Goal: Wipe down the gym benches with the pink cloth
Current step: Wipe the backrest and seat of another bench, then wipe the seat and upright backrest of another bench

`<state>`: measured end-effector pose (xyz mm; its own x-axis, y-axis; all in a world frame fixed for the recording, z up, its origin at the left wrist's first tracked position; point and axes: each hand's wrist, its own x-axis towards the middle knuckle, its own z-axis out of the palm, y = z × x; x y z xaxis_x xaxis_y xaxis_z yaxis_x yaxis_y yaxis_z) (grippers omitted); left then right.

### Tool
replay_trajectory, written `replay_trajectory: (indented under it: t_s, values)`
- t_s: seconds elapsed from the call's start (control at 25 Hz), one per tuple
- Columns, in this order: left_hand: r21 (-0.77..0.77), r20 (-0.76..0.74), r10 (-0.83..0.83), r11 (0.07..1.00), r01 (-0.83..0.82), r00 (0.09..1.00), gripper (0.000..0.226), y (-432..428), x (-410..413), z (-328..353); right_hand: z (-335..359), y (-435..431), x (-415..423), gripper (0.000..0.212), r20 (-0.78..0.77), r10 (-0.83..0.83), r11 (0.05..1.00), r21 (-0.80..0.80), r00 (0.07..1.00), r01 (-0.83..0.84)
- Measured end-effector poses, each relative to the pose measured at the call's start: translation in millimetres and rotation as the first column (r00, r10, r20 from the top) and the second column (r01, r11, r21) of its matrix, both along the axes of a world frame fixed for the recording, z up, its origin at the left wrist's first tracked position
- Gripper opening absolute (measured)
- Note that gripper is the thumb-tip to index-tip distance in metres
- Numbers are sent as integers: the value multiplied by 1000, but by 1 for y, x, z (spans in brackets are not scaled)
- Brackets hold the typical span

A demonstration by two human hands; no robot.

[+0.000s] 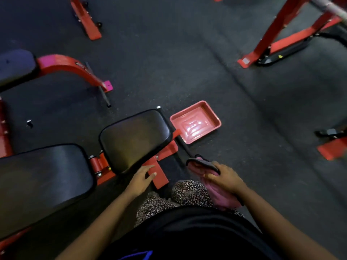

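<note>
Bunched pink cloth [221,199] is gripped by curled right hand [227,180], right of seat pad [135,139]. Left hand [140,179] fingers are spread apart, just below pad. Cloth is off pad; wiping judged outstanding.

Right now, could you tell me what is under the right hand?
The cloth, bunched against the patterned knee. The right hand covers its middle; anything beneath the cloth is hidden.

Dark rubber floor [187,62] carries a red tray [195,121] beside the bench [135,139].
</note>
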<state>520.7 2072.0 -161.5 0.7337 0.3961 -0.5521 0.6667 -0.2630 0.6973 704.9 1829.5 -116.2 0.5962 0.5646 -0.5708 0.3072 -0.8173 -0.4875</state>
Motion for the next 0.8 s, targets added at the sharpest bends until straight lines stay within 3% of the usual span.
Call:
replay_trajectory:
  t_s: [0.12, 0.32, 0.56, 0.6, 0.72, 0.8]
  values:
    - [-49, -17, -73, 996, 72, 997, 48, -20, 61, -3, -8, -57, 5, 41, 13, -138, 990, -15, 990, 138]
    - [22, 36, -241, 970, 241, 970, 43, -90, 208, -7, -13, -148, 65, 47, 2, -418, 908, -15, 909, 418]
    - [75, 49, -401, 915, 397, 915, 40, -189, 375, -2, -6, -280, 194, 88, -7, -583, 811, -65, 812, 581]
    - [70, 37, -429, 902, 426, 902, 40, -198, 396, -3, -3, -301, 216, 86, -3, -603, 796, -66, 798, 601]
    - [30, 2, -395, 918, 395, 919, 37, -212, 436, -4, -2, -335, 285, 50, -3, -621, 781, -82, 783, 619]
    - [21, -37, -341, 940, 342, 939, 36, -216, 450, -8, -6, -335, 335, 46, 3, -608, 792, -65, 794, 607]
